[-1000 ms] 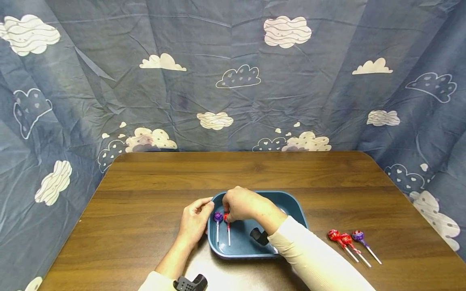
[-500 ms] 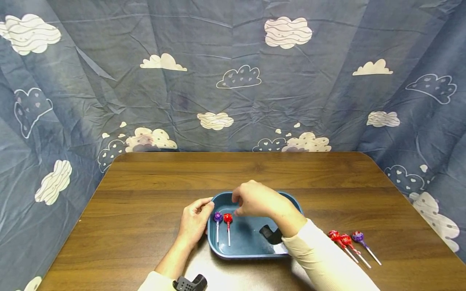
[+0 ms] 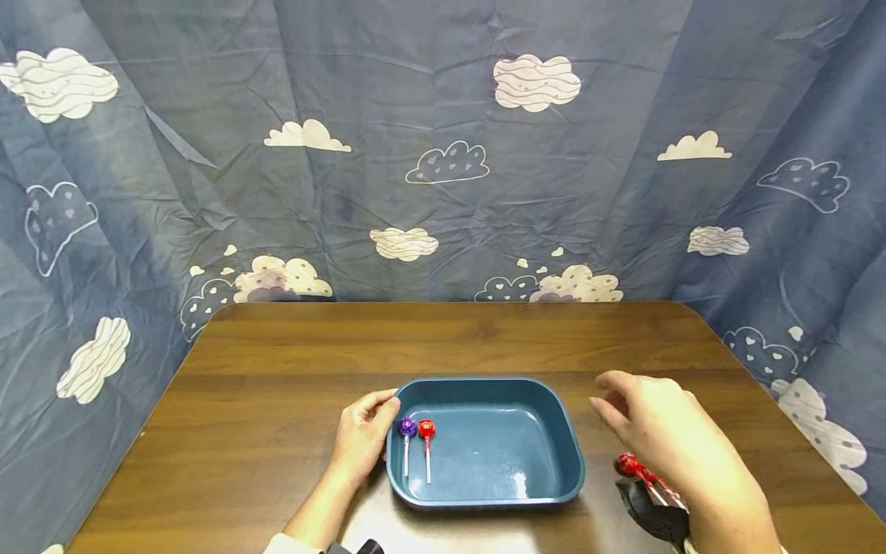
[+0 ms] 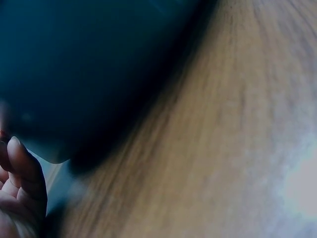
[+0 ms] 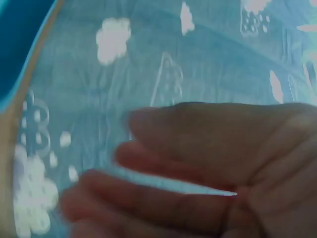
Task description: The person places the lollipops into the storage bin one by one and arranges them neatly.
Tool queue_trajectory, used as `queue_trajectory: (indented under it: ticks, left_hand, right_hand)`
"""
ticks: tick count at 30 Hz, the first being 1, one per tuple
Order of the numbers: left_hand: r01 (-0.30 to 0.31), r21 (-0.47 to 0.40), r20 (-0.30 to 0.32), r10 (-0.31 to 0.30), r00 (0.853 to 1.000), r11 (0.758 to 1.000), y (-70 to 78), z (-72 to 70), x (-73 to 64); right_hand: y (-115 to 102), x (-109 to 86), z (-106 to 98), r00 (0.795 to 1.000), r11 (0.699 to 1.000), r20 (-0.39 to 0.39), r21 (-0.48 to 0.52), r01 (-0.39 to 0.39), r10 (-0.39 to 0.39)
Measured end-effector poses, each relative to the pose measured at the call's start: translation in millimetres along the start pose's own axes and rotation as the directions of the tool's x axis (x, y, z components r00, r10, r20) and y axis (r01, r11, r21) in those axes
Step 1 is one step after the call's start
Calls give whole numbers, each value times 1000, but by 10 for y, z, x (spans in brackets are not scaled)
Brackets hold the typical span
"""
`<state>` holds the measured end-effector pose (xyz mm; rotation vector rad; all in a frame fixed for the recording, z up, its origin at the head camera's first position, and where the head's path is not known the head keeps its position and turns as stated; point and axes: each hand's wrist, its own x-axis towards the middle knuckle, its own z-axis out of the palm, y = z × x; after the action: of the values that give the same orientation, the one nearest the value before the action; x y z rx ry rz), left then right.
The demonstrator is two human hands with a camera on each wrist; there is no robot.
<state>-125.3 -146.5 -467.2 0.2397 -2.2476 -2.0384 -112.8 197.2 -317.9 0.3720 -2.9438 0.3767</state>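
Note:
A blue rectangular tray [image 3: 493, 454] stands on the table. At its left end my left hand [image 3: 361, 437] grips the rim, thumb on the edge and fingers along the outer wall. Inside, at that same end, lie a purple lollipop [image 3: 408, 428] and a red lollipop [image 3: 426, 428] side by side, sticks toward me. To the right of the tray, my right hand [image 3: 671, 431] hovers with thumb and fingers apart, holding nothing. Below it, red lollipops [image 3: 630, 464] lie on the table, partly covered by the hand and its black wrist camera [image 3: 651, 512].
The wooden table [image 3: 291, 346] extends around the tray on all sides. Behind it hangs a blue curtain [image 3: 388, 177] with cloud prints.
My right hand has let go of the red lollipop in the tray, risen and moved right over the loose lollipops. The left hand keeps its hold; the head view has tilted slightly up.

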Motion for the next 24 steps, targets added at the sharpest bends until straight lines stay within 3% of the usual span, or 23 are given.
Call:
queue_trajectory:
  ticks: [5, 9, 15, 19, 24]
  left_hand:
    - [-8, 15, -12, 8, 1000, 1000, 0, -19, -14]
    - [-22, 9, 2, 22, 1000, 1000, 6, 1, -20]
    - [-64, 20, -5, 64, 998, 998, 2, 23, -33]
    - [-50, 11, -1, 50, 999, 999, -1, 24, -38]
    - [-49, 19, -3, 49, 999, 999, 0, 5, -28]
  right_hand:
    - [322, -5, 39, 982, 997, 171, -26, -74, 77]
    - [458, 21, 106, 957, 997, 280, -27, -69, 74]
    - [381, 22, 147, 973, 999, 232, 30, -23, 15]
    - [321, 40, 132, 972, 997, 233, 62, -41, 25]
    - [534, 67, 135, 960, 996, 270, 44, -83, 68]
